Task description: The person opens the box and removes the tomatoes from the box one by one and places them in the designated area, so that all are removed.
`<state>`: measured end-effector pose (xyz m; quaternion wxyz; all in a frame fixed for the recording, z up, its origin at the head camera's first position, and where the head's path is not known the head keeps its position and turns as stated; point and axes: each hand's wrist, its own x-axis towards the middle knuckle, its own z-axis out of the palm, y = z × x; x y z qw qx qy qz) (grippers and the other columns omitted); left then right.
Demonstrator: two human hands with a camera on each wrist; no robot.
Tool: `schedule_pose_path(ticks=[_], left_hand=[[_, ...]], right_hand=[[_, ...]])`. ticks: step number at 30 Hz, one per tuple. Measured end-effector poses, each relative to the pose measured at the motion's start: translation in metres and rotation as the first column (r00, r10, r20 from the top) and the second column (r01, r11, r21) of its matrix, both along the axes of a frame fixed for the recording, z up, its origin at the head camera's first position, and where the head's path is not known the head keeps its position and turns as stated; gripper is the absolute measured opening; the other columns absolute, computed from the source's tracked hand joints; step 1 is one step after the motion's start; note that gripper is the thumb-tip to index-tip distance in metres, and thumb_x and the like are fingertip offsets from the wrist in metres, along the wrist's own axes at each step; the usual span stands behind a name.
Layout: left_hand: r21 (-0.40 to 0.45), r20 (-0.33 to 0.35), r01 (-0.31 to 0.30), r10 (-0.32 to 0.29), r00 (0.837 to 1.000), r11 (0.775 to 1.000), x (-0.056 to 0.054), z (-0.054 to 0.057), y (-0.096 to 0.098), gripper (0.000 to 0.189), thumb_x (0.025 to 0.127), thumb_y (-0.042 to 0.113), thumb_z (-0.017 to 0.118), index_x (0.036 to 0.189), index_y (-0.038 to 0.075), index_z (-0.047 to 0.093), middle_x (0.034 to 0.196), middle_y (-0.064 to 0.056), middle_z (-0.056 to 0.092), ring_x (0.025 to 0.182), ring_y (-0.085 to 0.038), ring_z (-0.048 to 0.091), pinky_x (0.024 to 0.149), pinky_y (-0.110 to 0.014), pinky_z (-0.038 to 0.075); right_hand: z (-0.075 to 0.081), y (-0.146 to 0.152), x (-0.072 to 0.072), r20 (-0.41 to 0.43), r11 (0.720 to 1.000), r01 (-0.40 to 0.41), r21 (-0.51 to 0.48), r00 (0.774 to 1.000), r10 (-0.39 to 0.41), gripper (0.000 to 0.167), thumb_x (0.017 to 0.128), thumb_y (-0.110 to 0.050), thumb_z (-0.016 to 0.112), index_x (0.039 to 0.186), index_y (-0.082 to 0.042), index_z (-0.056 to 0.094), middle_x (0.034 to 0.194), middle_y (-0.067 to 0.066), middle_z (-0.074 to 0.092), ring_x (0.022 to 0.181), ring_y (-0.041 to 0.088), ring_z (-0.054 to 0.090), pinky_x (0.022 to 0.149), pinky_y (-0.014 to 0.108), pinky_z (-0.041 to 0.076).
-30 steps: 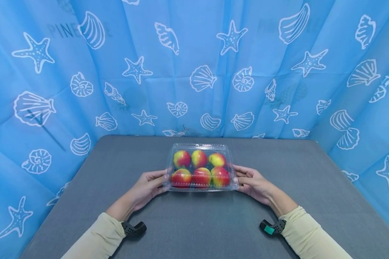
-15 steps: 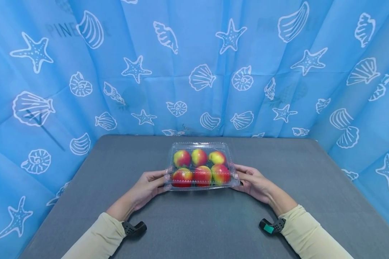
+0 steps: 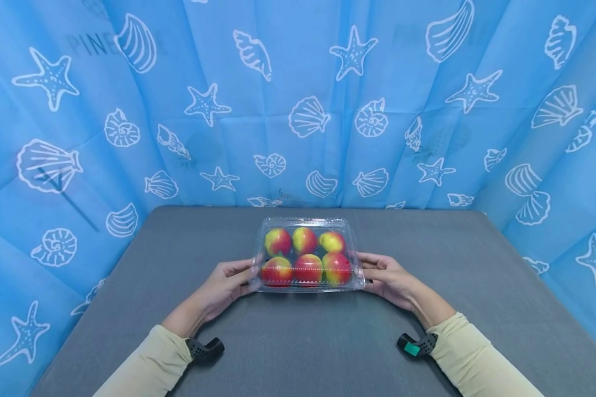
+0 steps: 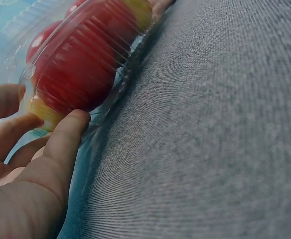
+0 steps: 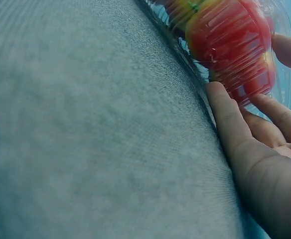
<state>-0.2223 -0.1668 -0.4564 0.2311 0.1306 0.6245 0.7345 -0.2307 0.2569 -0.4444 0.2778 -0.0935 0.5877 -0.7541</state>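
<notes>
A clear plastic clamshell box with several red-and-yellow, apple-like fruits in two rows is near the far middle of the table, its lid down. My left hand grips its left end, and my right hand grips the right end. In the left wrist view, the left thumb presses low against the wall while the other fingers reach round the end. The right wrist view has the right thumb placed likewise. Whether the box rests fully on the table or is slightly raised, I cannot tell.
A grey cloth-covered table lies beneath. Behind and along both sides hangs a blue curtain with white shells and starfish; it meets the table's far edge. Black bands sit on both wrists, below light sleeves.
The box tipped slightly, its right end higher half a second ago, and is nearly level now. The fruits shifted a little inside. Both hands keep their hold in almost the same place.
</notes>
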Motion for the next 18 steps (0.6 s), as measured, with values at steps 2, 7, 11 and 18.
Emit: schedule_pose_path(ticks=[2,7,11,18], left_hand=[[-0.006,0.004,0.000,0.000,1.000,1.000,0.0002,0.0013,0.0001,0.054,0.112,0.022,0.057,0.159,-0.002,0.044,0.142,0.004,0.068,0.129,-0.009,0.065,0.102,-0.031,0.059],[-0.013,0.003,-0.003,0.003,1.000,1.000,0.0009,0.0033,-0.0001,0.054,0.112,0.022,0.057,0.159,-0.002,0.044,0.143,0.003,0.068,0.128,-0.009,0.066,0.102,-0.031,0.059],[-0.016,0.002,-0.007,0.007,1.000,1.000,0.0008,0.0033,-0.0005,0.054,0.111,0.022,0.058,0.159,-0.001,0.045,0.143,0.003,0.068,0.128,-0.009,0.066,0.101,-0.031,0.060],[-0.016,-0.008,-0.003,0.003,1.000,1.000,-0.0004,0.0003,-0.0012,0.053,0.112,0.021,0.057,0.158,-0.001,0.045,0.142,0.003,0.069,0.128,-0.010,0.066,0.101,-0.031,0.060]], right_hand=[[-0.0010,0.0004,0.0000,-0.016,1.000,-0.001,0.001,1.000,0.001,0.075,0.106,-0.002,0.058,0.165,0.012,0.014,0.135,-0.002,0.069,0.123,0.015,0.070,0.105,0.034,0.058],[-0.0034,0.0013,0.0000,-0.052,1.000,-0.006,0.007,0.999,0.006,0.075,0.105,-0.001,0.058,0.163,0.016,0.013,0.133,-0.002,0.071,0.122,0.014,0.071,0.105,0.033,0.058],[-0.0030,0.0011,0.0005,-0.051,1.000,-0.004,0.008,0.999,0.004,0.076,0.104,-0.001,0.058,0.162,0.016,0.013,0.132,-0.002,0.071,0.121,0.014,0.071,0.104,0.033,0.059],[-0.0007,0.0001,0.0020,-0.037,1.000,-0.001,0.017,0.999,0.002,0.077,0.105,-0.002,0.059,0.163,0.015,0.012,0.133,-0.001,0.070,0.122,0.014,0.070,0.105,0.033,0.058]])
